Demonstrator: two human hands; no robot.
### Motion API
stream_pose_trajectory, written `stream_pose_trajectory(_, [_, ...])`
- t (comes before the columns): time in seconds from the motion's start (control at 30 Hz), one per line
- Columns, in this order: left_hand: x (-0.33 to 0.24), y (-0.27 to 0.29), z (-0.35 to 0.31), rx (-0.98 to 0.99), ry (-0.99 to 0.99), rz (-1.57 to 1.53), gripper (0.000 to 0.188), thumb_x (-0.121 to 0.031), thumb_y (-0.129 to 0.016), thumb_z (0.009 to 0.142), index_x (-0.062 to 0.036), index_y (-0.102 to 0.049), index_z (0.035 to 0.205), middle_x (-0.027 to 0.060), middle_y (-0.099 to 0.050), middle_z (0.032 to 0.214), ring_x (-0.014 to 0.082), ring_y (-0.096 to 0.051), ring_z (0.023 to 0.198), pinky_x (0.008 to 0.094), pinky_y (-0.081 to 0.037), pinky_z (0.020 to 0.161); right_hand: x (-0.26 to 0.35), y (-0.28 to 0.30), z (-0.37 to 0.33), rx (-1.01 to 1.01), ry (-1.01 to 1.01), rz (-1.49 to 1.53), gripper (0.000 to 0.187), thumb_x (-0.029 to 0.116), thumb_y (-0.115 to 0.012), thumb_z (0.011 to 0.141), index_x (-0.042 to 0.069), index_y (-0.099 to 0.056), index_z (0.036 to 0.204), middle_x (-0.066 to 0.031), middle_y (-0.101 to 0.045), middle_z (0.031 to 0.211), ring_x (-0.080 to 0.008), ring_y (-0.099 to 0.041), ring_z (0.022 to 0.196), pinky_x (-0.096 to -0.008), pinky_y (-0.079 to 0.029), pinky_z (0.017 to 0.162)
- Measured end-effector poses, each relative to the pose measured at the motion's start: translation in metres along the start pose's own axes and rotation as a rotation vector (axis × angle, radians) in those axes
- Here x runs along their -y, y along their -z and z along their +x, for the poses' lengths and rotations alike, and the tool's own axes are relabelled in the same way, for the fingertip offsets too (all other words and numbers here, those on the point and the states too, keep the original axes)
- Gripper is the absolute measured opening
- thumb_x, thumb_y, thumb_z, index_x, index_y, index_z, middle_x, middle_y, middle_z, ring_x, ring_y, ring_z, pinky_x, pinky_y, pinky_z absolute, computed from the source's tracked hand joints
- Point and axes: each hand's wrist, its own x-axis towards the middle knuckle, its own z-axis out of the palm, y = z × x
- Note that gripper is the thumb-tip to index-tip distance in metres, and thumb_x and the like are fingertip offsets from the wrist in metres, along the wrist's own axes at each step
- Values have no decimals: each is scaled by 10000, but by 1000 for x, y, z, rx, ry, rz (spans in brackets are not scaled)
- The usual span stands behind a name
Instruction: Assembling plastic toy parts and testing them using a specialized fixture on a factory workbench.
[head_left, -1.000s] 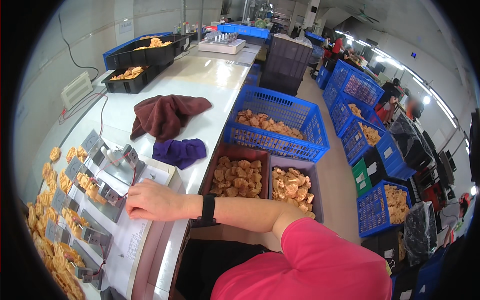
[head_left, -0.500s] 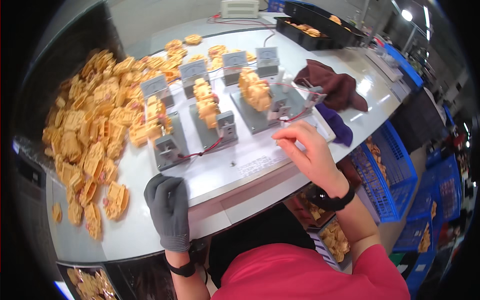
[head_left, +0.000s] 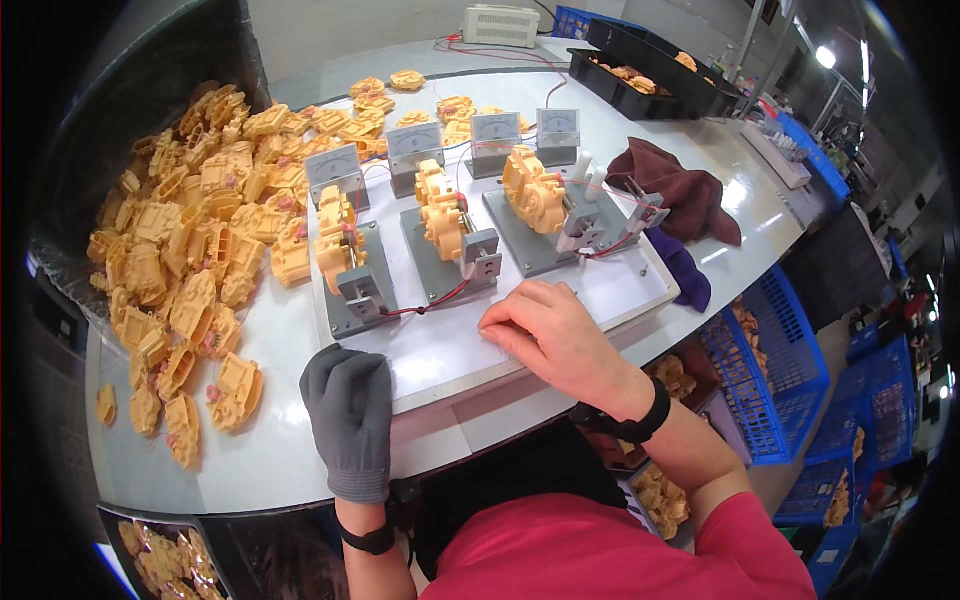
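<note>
My left hand (head_left: 348,415), in a grey glove, rests at the board's near left corner with its fingers curled in; whether anything is inside is hidden. My bare right hand (head_left: 560,340) reaches over the near part of the white board (head_left: 435,350), thumb and fingers pressed together low at its surface. What sits at those fingertips, if anything, is too small to make out. Beyond my hands, three yellow plastic gear housings stand on grey test fixtures: a left one (head_left: 338,235), a middle one (head_left: 440,212) and a right one (head_left: 535,190). Red wires (head_left: 440,300) run between the fixtures.
A large pile of yellow housings (head_left: 200,230) covers the table's left. Several dial meters (head_left: 414,147) line the board's back. Brown cloth (head_left: 670,190) and purple cloth (head_left: 682,270) lie at right. Black trays (head_left: 640,98) stand far back; a blue crate (head_left: 770,370) is below right.
My right hand has moved left and down from beside the right fixture to the board's near middle, covering the printed patch there. My left hand stays by the corner; the view has shifted slightly.
</note>
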Motion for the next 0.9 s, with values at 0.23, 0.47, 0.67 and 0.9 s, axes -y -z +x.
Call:
stream_pose_trajectory(0.23, [0, -2, 1, 17, -5, 8, 136, -20, -664, 808, -18, -639, 942, 118, -576, 1043, 304, -511, 1084, 377, -397, 961, 0, -2, -1, -33, -2, -4, 70, 158, -664, 867, 98, -644, 897, -30, -601, 838, -235, -583, 828, -358, -406, 760])
stream_pose_trajectory(0.47, [52, 6, -2, 32, -99, 47, 162, -30, -607, 887, 10, -582, 1042, 140, -536, 1142, 293, -503, 1123, 389, -386, 1005, -5, -19, -1, -176, 39, -12, 93, 173, -667, 822, 94, -618, 816, -55, -563, 804, -258, -580, 821, -391, -442, 750])
stream_pose_trajectory(0.67, [1, -1, 1, 23, -141, -88, 237, -149, -650, 942, 86, -631, 965, 165, -616, 902, 232, -564, 782, 347, -490, 722, -9, -27, -7, -213, -16, 40, 87, 172, -648, 835, 109, -597, 801, -41, -550, 830, -228, -557, 874, -361, -405, 807])
stream_pose_trajectory(0.9, [0, -1, 2, 35, -93, -84, 260, -163, -656, 940, 84, -616, 1013, 171, -617, 954, 241, -583, 844, 359, -508, 760, -9, -24, -7, -209, -21, 69, 78, 164, -636, 841, 119, -600, 789, -30, -549, 827, -210, -556, 875, -345, -399, 806])
